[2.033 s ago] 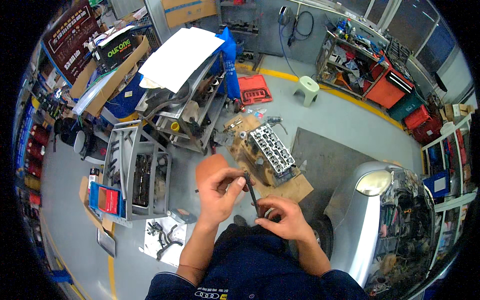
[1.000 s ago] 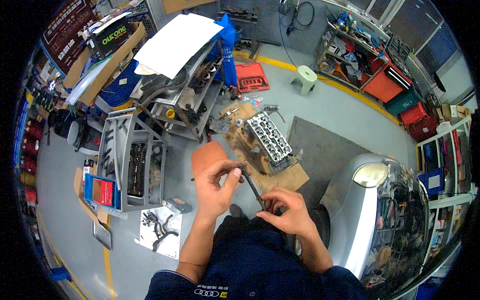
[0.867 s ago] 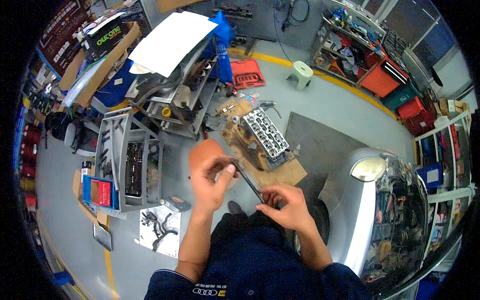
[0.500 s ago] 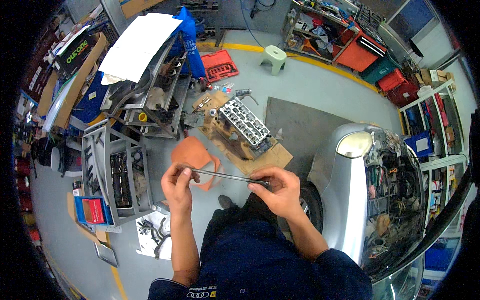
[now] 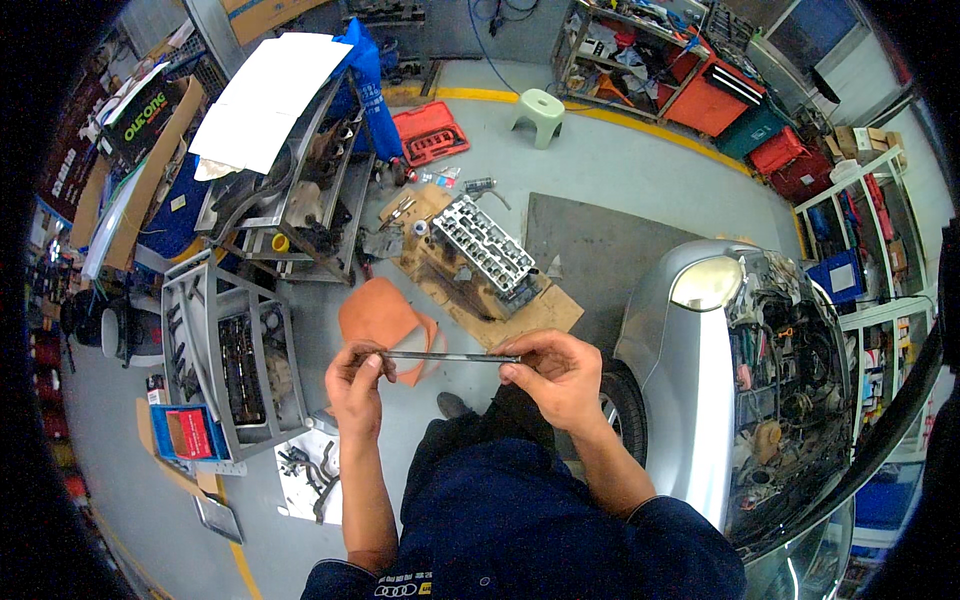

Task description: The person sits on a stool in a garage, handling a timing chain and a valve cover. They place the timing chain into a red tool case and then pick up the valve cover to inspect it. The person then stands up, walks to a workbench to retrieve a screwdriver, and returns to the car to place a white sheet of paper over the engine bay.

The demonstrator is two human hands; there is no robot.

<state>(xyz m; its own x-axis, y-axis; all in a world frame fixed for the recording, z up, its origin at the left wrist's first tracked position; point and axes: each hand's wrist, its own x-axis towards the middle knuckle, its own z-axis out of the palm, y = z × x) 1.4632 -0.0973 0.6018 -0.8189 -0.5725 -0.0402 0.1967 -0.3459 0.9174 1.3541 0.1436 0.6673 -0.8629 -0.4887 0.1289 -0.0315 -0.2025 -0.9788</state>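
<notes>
Stretched level in front of my body is a long, thin, dark metal rod (image 5: 445,356); its exact kind cannot be made out. My left hand (image 5: 357,383) pinches one end between thumb and fingers. At the other end, my right hand (image 5: 553,378) grips it the same way, fingertips and thumb closed on it. Both tips of the rod are partly covered by my fingers. Beyond my hands, a silver engine cylinder head (image 5: 485,243) lies on oil-stained cardboard (image 5: 545,315) on the floor. Below my left hand sits an orange stool-like seat (image 5: 375,312).
A silver car (image 5: 655,330) with its engine bay exposed stands at my right. On my left are a grey tool cart (image 5: 290,375) and a metal rack (image 5: 345,215). Farther off are a red socket case (image 5: 432,135) and a pale green stool (image 5: 540,115).
The rod has gone from slanting down to the right to nearly level. My left hand has dipped slightly, and both hands keep their hold.
</notes>
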